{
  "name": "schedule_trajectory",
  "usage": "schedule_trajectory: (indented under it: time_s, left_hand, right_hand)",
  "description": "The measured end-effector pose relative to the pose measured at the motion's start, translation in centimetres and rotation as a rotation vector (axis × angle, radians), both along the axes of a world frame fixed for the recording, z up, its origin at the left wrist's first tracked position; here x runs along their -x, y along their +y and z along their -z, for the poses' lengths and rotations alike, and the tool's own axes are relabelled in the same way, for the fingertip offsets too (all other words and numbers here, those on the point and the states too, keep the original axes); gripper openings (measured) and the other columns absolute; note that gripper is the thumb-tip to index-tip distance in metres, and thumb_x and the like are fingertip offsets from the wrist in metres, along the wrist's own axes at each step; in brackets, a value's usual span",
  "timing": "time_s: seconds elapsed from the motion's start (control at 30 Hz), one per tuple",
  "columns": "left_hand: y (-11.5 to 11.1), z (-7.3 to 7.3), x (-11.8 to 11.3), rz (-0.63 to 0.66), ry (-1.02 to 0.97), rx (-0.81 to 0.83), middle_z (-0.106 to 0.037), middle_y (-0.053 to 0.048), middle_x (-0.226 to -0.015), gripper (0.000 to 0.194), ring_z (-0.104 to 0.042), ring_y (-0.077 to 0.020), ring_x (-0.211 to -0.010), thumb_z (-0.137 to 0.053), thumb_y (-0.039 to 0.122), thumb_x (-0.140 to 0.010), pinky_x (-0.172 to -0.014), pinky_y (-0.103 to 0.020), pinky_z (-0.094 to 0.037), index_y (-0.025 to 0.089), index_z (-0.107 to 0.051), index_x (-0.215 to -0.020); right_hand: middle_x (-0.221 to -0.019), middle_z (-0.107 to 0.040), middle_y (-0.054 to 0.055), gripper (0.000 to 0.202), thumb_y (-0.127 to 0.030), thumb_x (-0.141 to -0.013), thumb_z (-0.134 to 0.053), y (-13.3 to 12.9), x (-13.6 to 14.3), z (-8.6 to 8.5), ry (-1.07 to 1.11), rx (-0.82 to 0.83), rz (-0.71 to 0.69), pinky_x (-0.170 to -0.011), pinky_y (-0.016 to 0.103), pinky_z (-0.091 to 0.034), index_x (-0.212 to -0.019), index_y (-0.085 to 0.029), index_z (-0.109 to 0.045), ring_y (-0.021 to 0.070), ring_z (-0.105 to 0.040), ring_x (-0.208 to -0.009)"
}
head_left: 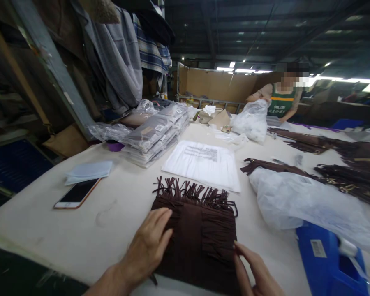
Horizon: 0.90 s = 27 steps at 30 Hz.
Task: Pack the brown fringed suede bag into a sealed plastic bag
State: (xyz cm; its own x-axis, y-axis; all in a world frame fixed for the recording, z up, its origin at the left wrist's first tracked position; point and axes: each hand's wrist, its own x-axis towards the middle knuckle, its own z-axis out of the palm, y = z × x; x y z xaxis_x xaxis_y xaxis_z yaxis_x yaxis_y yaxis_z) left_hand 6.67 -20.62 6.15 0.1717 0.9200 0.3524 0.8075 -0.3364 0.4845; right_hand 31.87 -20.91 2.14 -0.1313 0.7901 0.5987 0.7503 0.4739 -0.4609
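Table (98,246), left fingers (160,216) parted on fringed fabric (191,230), right fingers (246,251) touching its edge

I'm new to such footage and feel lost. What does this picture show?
No machine here: a person works bare-handed, wearing one head camera that looks forward and down. The left hand rests on a dark-brown, fringed, rectangular fabric bundle; the right hand touches its right edge; whether it pinches is unclear. On the cream-coloured table lie a black-screened phone, a flat white plastic bag with printed text, and a stack of clear plastic packages. Another person is at the far side.
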Motion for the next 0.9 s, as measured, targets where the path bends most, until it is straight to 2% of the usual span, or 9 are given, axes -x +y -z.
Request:
schedule_trajectory:
  time_s: [0.03,0.17,0.2,0.27,0.33,0.4,0.5,0.63,0.9]
  left_hand:
    - [0.3,0.2,0.4,-0.042,-0.002,0.035,-0.057,-0.017,-0.118,0.037,-0.051,-0.0270,-0.112,-0.039,0.022,-0.087,-0.097,-0.044,-0.044,0.012,-0.054,-0.119]
    - [1.4,-0.1,1.3,0.239,-0.057,0.159,-0.060,-0.006,-0.118,0.030,-0.051,-0.0246,-0.113,-0.050,0.029,-0.082,-0.099,-0.039,-0.042,0.027,-0.061,-0.110]
    - [1.9,-0.6,1.9,0.183,-0.125,0.161,-0.062,-0.005,-0.115,0.027,-0.052,-0.0245,-0.112,-0.052,0.033,-0.081,-0.100,-0.039,-0.041,0.029,-0.063,-0.106]
    - [3.5,-1.6,4.1,-0.198,-0.344,0.213,-0.064,-0.007,-0.107,0.030,-0.057,-0.0256,-0.103,-0.053,0.044,-0.078,-0.096,-0.040,-0.044,0.024,-0.064,-0.099]
    - [5.6,-2.2,6.9,-0.502,-0.545,0.448,-0.066,-0.011,-0.097,0.045,-0.060,-0.0290,-0.096,-0.066,0.052,-0.062,-0.089,-0.041,-0.048,0.017,-0.063,-0.090]
    - [7.7,-2.1,9.3,-0.535,-0.775,0.686,-0.067,-0.011,-0.095,0.053,-0.062,-0.0274,-0.096,-0.073,0.051,-0.056,-0.087,-0.036,-0.050,0.013,-0.062,-0.092]
    - [10.0,-1.5,10.5,-0.419,-1.020,0.964,-0.068,-0.011,-0.095,0.048,-0.063,-0.0230,-0.094,-0.078,0.044,-0.057,-0.085,-0.030,-0.050,0.013,-0.063,-0.091]
    - [12.3,-1.0,9.5,-0.132,-1.063,1.340,-0.069,-0.013,-0.093,0.039,-0.064,-0.0238,-0.090,-0.074,0.041,-0.064,-0.081,-0.031,-0.050,0.010,-0.067,-0.087]
    - [16.0,1.0,6.7,0.256,-1.328,1.680,-0.067,-0.009,-0.102,0.044,-0.059,-0.0265,-0.102,-0.074,0.032,-0.064,-0.096,-0.038,-0.041,0.014,-0.064,-0.102]
  right_hand:
    - [-0.104,-0.066,0.011,0.030,-0.025,-0.087,-0.051,0.6,0.1,0.1,-0.047,-0.022,0.002,-0.078,0.033,-0.056,-0.115,-0.018,-0.055,0.0226,-0.064,-0.093]
    - [-0.114,-0.064,0.008,0.035,-0.024,-0.084,-0.054,3.0,0.2,0.0,-0.055,0.023,-0.208,-0.086,0.032,-0.054,-0.120,-0.022,-0.055,0.0218,-0.060,-0.104]
    - [-0.114,-0.064,0.007,0.035,-0.027,-0.084,-0.054,3.7,-0.3,-0.3,0.030,0.126,-0.198,-0.086,0.031,-0.053,-0.119,-0.023,-0.056,0.0210,-0.061,-0.104]
    - [-0.114,-0.064,0.008,0.038,-0.038,-0.081,-0.057,5.2,-2.0,-1.1,0.300,0.428,-0.004,-0.087,0.032,-0.052,-0.116,-0.022,-0.057,0.0222,-0.061,-0.103]
    - [-0.107,-0.066,0.013,0.049,-0.050,-0.071,-0.065,7.1,-3.8,-1.8,0.638,0.743,0.210,-0.085,0.035,-0.053,-0.106,-0.016,-0.058,0.0261,-0.063,-0.098]
    - [-0.096,-0.069,0.015,0.052,-0.050,-0.061,-0.073,9.0,-5.1,-2.2,0.934,1.018,0.243,-0.085,0.037,-0.052,-0.095,-0.013,-0.060,0.0279,-0.065,-0.093]
    - [-0.088,-0.070,0.013,0.036,-0.040,-0.067,-0.073,11.3,-5.2,-2.3,1.204,1.338,0.033,-0.082,0.032,-0.051,-0.086,-0.011,-0.062,0.0235,-0.066,-0.088]
    - [-0.093,-0.070,0.012,0.025,-0.032,-0.082,-0.061,13.2,-3.4,-2.3,1.332,1.637,-0.254,-0.082,0.028,-0.050,-0.094,-0.011,-0.065,0.0186,-0.066,-0.087]
    - [-0.102,-0.068,0.010,0.033,-0.033,-0.073,-0.067,15.8,-1.2,-1.9,1.443,1.654,-0.469,-0.098,0.036,-0.038,-0.100,-0.014,-0.065,0.0225,-0.061,-0.103]
